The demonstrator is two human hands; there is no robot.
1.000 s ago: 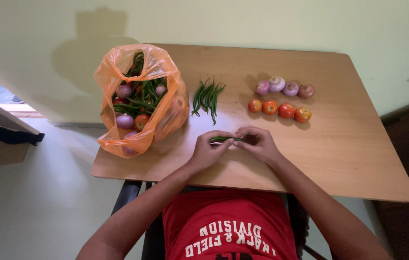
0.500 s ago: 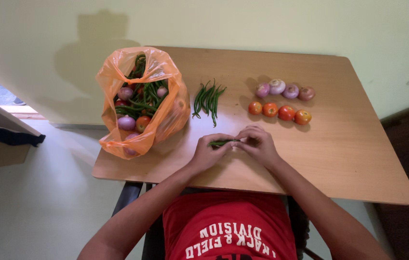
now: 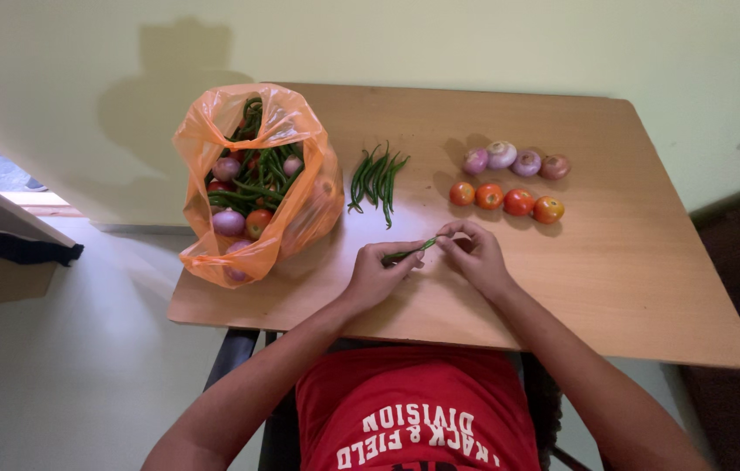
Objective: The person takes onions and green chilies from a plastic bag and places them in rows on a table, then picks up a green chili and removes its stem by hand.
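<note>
A single green chilli (image 3: 408,252) is pinched between both hands just above the wooden table (image 3: 614,262). My left hand (image 3: 380,272) grips its left end and my right hand (image 3: 473,255) pinches its right tip. Beyond the hands lies a small bunch of green chillies (image 3: 376,179). An orange plastic bag (image 3: 252,183) at the left holds more chillies, onions and tomatoes.
Further right, a row of several small purple onions (image 3: 514,161) sits behind a row of several tomatoes (image 3: 505,199). The table stands against a pale wall. A light floor and a low ledge with dark cloth (image 3: 17,249) lie to the left.
Both hands have shifted slightly, and the chilli now tilts up to the right, with the right hand lifted a little toward the tomatoes.
</note>
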